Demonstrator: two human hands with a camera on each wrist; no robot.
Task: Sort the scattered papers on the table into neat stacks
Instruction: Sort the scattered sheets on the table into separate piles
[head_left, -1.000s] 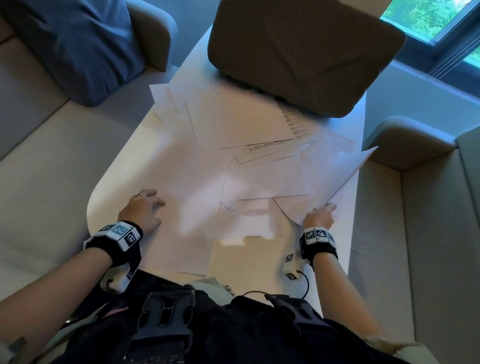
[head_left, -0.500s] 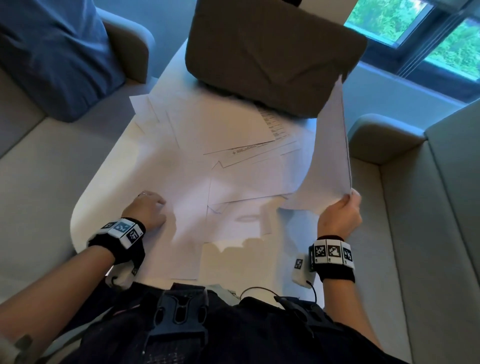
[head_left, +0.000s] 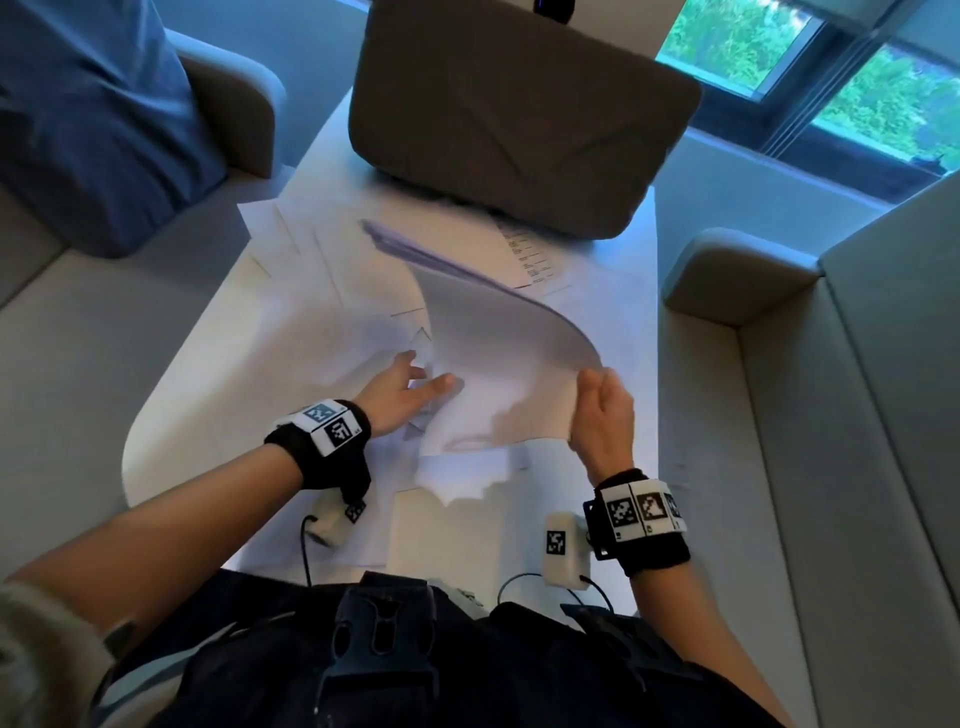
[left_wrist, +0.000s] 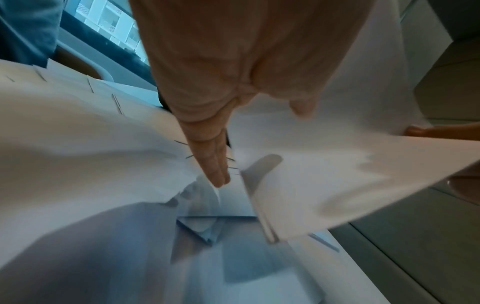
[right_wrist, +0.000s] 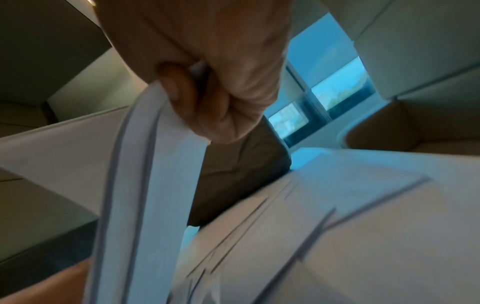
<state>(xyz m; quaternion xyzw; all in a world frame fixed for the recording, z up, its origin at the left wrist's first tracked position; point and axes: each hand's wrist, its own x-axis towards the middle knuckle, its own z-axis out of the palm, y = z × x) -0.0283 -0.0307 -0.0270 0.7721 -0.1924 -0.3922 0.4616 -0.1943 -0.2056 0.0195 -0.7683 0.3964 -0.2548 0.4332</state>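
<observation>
Several white papers (head_left: 332, 291) lie scattered and overlapping on the white table (head_left: 171, 415). My right hand (head_left: 597, 400) pinches the near right corner of a few lifted sheets (head_left: 498, 353), which curve up and away over the middle of the table. In the right wrist view my thumb and fingers (right_wrist: 182, 90) clamp the sheets (right_wrist: 145, 185). My left hand (head_left: 410, 379) reaches to the sheets' left edge with straight fingers (left_wrist: 218, 168), and its thumb (left_wrist: 302, 109) touches the sheets (left_wrist: 324, 164).
A large brown cushion (head_left: 519, 114) covers the table's far end and overlaps some papers. A blue cushion (head_left: 88, 119) lies on the left sofa. A beige sofa armrest (head_left: 727, 280) borders the table's right edge. A printed sheet (head_left: 524, 254) pokes out beside the brown cushion.
My right hand raised the sheets upright at the right edge, then swung them left over the middle. My left hand left the papers at the left and moved right to the sheets.
</observation>
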